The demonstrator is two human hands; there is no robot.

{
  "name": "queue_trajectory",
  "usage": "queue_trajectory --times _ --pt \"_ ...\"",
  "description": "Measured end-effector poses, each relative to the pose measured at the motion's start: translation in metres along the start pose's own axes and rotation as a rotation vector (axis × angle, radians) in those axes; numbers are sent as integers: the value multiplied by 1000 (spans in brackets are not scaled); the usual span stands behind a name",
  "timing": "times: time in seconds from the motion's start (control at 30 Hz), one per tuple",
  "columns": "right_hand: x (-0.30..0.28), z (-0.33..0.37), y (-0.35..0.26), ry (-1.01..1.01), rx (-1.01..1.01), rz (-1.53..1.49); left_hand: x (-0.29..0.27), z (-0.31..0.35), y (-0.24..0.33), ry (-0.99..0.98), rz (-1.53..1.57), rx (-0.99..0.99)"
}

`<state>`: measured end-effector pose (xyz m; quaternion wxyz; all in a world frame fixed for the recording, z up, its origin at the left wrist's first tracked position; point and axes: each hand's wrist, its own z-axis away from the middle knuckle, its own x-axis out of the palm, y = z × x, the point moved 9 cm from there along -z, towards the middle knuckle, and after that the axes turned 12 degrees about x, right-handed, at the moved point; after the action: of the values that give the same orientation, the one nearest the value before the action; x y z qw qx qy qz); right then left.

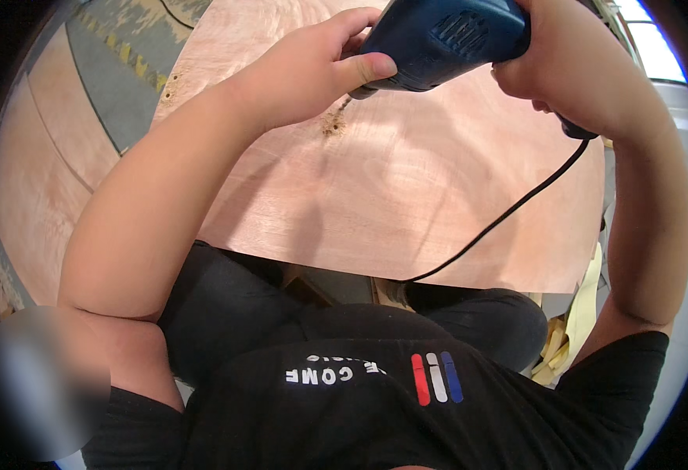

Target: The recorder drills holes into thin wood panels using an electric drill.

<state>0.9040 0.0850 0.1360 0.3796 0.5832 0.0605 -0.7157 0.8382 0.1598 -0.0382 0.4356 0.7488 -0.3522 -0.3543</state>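
A dark blue corded power drill (446, 39) is held over a large plywood sheet (469, 204). Around its rear grip my right hand (563, 66) is closed. My left hand (336, 59) steadies the front end, thumb on the near side and fingers mostly hidden behind the body. The thin drill bit (346, 102) points down to the left, toward a small heap of wood shavings (334, 124) on the sheet. Whether the bit's tip is inside the wood cannot be made out. From the handle's end a black cord (508, 211) runs down past the sheet's near edge.
Several small drilled holes with dust (173, 86) show near the sheet's left edge. Other wooden boards (42, 172) lie at the left on a grey floor (97, 74) with worn yellow-black marking. Pale yellow strips (579, 313) lie by my right knee. My crossed legs sit against the near edge.
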Motion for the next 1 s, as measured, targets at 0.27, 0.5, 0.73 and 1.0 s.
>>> queue_trajectory --times 0.27,0.5,0.73,1.0 --pt "5 20 -14 355 -267 167 -4 8 6 -53 17 16" --pt "-2 3 -18 59 7 79 -1 14 -7 12 -45 -5" --pt "-4 21 -24 306 -352 112 0 15 -12 20 -30 1" --pt "5 -9 -20 3 -72 155 0 15 -13 46 -77 96"
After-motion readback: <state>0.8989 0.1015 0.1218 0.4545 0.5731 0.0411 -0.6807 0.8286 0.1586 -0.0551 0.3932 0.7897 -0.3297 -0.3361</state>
